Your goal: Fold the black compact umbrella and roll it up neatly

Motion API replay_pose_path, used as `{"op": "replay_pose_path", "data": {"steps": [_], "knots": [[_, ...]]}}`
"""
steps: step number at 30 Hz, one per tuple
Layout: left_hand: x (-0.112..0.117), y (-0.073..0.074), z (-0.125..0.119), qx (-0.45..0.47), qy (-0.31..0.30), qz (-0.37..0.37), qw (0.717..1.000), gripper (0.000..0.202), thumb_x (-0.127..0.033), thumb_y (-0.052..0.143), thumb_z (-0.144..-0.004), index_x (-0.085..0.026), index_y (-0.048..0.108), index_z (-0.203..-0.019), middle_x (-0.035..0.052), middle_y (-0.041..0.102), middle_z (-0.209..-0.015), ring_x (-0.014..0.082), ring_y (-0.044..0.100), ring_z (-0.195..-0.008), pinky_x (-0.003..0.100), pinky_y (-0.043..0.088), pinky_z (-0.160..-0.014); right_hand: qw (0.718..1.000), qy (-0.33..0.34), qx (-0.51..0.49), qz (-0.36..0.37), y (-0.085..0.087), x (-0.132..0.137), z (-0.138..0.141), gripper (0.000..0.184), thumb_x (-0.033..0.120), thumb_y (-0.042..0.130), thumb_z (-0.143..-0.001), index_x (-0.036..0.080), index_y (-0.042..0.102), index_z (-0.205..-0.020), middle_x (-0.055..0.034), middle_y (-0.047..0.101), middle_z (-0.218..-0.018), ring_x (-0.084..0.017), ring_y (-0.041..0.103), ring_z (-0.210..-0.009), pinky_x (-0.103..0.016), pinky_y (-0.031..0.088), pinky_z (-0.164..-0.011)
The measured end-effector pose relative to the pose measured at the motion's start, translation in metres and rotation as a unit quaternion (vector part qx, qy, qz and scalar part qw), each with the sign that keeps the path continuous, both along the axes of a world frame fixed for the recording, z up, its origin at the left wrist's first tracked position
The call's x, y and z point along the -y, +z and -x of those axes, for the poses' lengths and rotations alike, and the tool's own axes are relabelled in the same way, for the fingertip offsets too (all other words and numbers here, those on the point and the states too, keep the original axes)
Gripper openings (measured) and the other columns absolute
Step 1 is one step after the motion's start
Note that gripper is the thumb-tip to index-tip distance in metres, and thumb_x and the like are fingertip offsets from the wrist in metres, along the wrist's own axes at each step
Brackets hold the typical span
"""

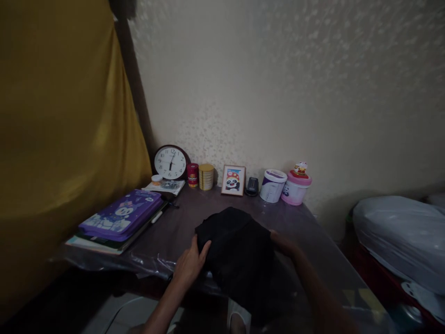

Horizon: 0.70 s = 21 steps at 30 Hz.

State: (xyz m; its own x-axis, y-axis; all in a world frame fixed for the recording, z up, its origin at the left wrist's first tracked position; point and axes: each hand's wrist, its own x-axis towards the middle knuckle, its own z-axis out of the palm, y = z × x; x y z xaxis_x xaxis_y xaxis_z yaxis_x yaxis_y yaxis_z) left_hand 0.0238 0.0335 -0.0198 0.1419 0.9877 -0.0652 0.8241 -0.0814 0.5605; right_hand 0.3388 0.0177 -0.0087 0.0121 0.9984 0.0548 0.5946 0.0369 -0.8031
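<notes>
A black cloth (239, 253), possibly a garment, spreads over the front of the table and hangs down past its edge. My left hand (192, 263) grips its left side, with the thumb and a finger closed at the cloth's edge. On the opposite side my right hand (283, 243) holds the right edge, its fingertips partly hidden by the fabric. The cloth looks creased and bulges up toward its far end; how it is folded cannot be made out in the dim light.
The brown table (187, 218) has a clear plastic cover. At left lie a purple case (123, 215) on books and a white pen (156, 217). Along the wall stand a clock (170, 162), cans (206, 177), a panda picture (232, 181), and tubs (273, 187). A yellow curtain (69, 139) hangs left.
</notes>
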Motion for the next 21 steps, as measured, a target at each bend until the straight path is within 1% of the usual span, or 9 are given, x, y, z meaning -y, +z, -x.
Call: {"op": "replay_pose_path", "data": {"steps": [2, 3, 4, 7, 10, 12, 15, 18, 21], "knots": [[-0.002, -0.002, 0.0, -0.004, -0.004, 0.001, 1.0, 0.065, -0.057, 0.023, -0.084, -0.012, 0.027, -0.131, 0.0163, 0.065, -0.098, 0.0286, 0.061, -0.094, 0.033, 0.041, -0.074, 0.998, -0.007, -0.036, 0.059, 0.003, -0.002, -0.005, 0.02, 0.031, 0.049, -0.073, 0.018, 0.064, -0.073, 0.0002, 0.064, -0.063, -0.012, 0.056, -0.056, -0.024, 0.047, -0.051], [-0.003, -0.003, 0.0, -0.003, -0.004, 0.001, 1.0, 0.066, -0.058, 0.023, -0.084, -0.012, 0.027, -0.131, 0.0166, 0.065, -0.098, 0.0289, 0.06, -0.094, 0.033, 0.041, -0.074, 0.996, -0.006, -0.053, 0.067, 0.007, -0.001, -0.007, 0.019, 0.031, 0.052, -0.071, 0.017, 0.064, -0.077, -0.0007, 0.065, -0.069, -0.014, 0.058, -0.062, -0.026, 0.048, -0.057], [-0.004, -0.003, 0.0, -0.001, -0.004, 0.003, 1.0, 0.066, -0.058, 0.022, -0.084, -0.012, 0.027, -0.131, 0.0169, 0.064, -0.099, 0.0292, 0.06, -0.095, 0.034, 0.041, -0.075, 0.996, -0.003, -0.067, 0.051, 0.012, 0.0, -0.01, 0.02, 0.03, 0.055, -0.069, 0.017, 0.064, -0.082, -0.0019, 0.066, -0.076, -0.015, 0.06, -0.07, -0.028, 0.049, -0.064], [-0.006, -0.003, 0.001, 0.006, 0.0, 0.015, 1.0, 0.066, -0.058, 0.021, -0.084, -0.013, 0.027, -0.132, 0.0175, 0.063, -0.101, 0.0294, 0.059, -0.096, 0.035, 0.04, -0.076, 0.99, 0.059, -0.119, 0.054, 0.03, 0.01, -0.014, 0.039, 0.028, 0.059, -0.068, 0.021, 0.055, -0.107, -0.0059, 0.061, -0.107, -0.019, 0.056, -0.099, -0.033, 0.045, -0.082], [-0.008, -0.006, 0.001, 0.017, -0.009, 0.019, 1.0, 0.066, -0.057, 0.02, -0.084, -0.013, 0.025, -0.132, 0.017, 0.064, -0.101, 0.0284, 0.059, -0.097, 0.034, 0.04, -0.076, 0.983, 0.113, -0.128, 0.07, 0.043, 0.019, -0.013, 0.054, 0.028, 0.061, -0.069, 0.026, 0.045, -0.12, -0.0065, 0.049, -0.127, -0.022, 0.045, -0.116, -0.036, 0.043, -0.088], [-0.009, -0.007, 0.002, 0.022, -0.012, 0.018, 1.0, 0.065, -0.057, 0.02, -0.084, -0.014, 0.026, -0.132, 0.0167, 0.063, -0.104, 0.0283, 0.058, -0.099, 0.034, 0.04, -0.077, 0.984, 0.128, -0.107, 0.061, 0.045, 0.019, -0.011, 0.054, 0.031, 0.062, -0.069, 0.028, 0.046, -0.12, -0.0062, 0.041, -0.134, -0.022, 0.04, -0.12, -0.037, 0.041, -0.09], [-0.009, -0.007, 0.002, 0.022, -0.011, 0.02, 0.999, 0.065, -0.058, 0.02, -0.084, -0.015, 0.027, -0.132, 0.016, 0.063, -0.104, 0.029, 0.058, -0.099, 0.035, 0.04, -0.078, 0.99, 0.128, -0.053, 0.021, 0.041, 0.013, -0.008, 0.043, 0.036, 0.061, -0.07, 0.025, 0.055, -0.112, -0.0069, 0.032, -0.139, -0.023, 0.037, -0.123, -0.038, 0.038, -0.094], [-0.007, -0.006, 0.003, 0.029, -0.015, 0.019, 0.999, 0.065, -0.059, 0.019, -0.083, -0.017, 0.028, -0.131, 0.0151, 0.064, -0.102, 0.0294, 0.059, -0.098, 0.036, 0.041, -0.077, 0.992, 0.12, -0.033, -0.016, 0.041, 0.009, -0.005, 0.035, 0.039, 0.06, -0.072, 0.024, 0.061, -0.103, -0.0079, 0.034, -0.137, -0.024, 0.035, -0.124, -0.038, 0.037, -0.095], [-0.007, -0.006, 0.005, 0.033, -0.017, 0.021, 0.999, 0.063, -0.059, 0.02, -0.083, -0.017, 0.03, -0.13, 0.0148, 0.064, -0.102, 0.0288, 0.059, -0.098, 0.035, 0.041, -0.076, 0.99, 0.125, -0.068, -0.027, 0.046, 0.009, 0.0, 0.032, 0.041, 0.061, -0.07, 0.025, 0.063, -0.098, -0.0068, 0.033, -0.138, -0.025, 0.037, -0.123, -0.037, 0.037, -0.095]]}}
